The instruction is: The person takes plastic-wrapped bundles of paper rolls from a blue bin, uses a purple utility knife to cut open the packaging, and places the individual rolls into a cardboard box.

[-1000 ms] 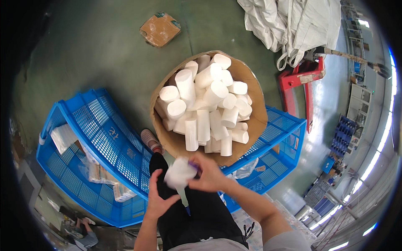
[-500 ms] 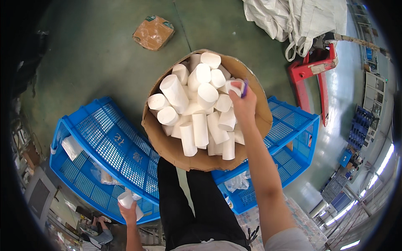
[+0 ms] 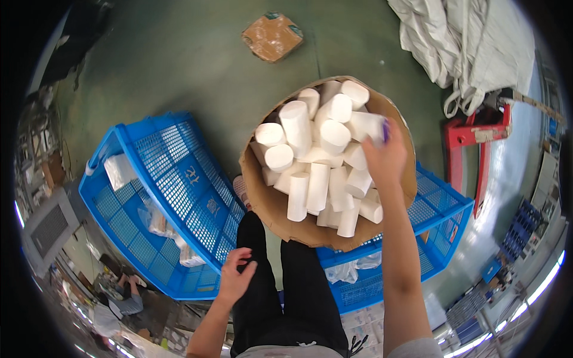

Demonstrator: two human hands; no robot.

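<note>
White paper rolls [image 3: 317, 184] fill a large round brown cardboard drum [image 3: 262, 206] in front of me, some upright and others leaning. My right hand [image 3: 387, 156] reaches into its right side, fingers closed around the end of a white roll [image 3: 360, 124]. A small purple thing [image 3: 385, 130] shows by those fingertips; motion blur hides what it is. Over my left thigh, my left hand [image 3: 237, 275] is empty with its fingers apart. Beside it stands a blue plastic crate [image 3: 179, 173], holding a white roll-like piece [image 3: 190, 255] and clear plastic bags [image 3: 156, 221].
Another blue crate [image 3: 441, 206] stands at the right, partly behind the drum, with clear plastic [image 3: 352, 268] in it. Further off are a red pallet jack [image 3: 456, 134], white sacks [image 3: 465, 48] and a taped brown carton [image 3: 272, 37]. Someone [image 3: 125, 301] sits at the lower left.
My left hand has let go of the white roll it held over the left crate and moved right, toward my legs. My right hand stays at the drum's right side. The view has shifted.
</note>
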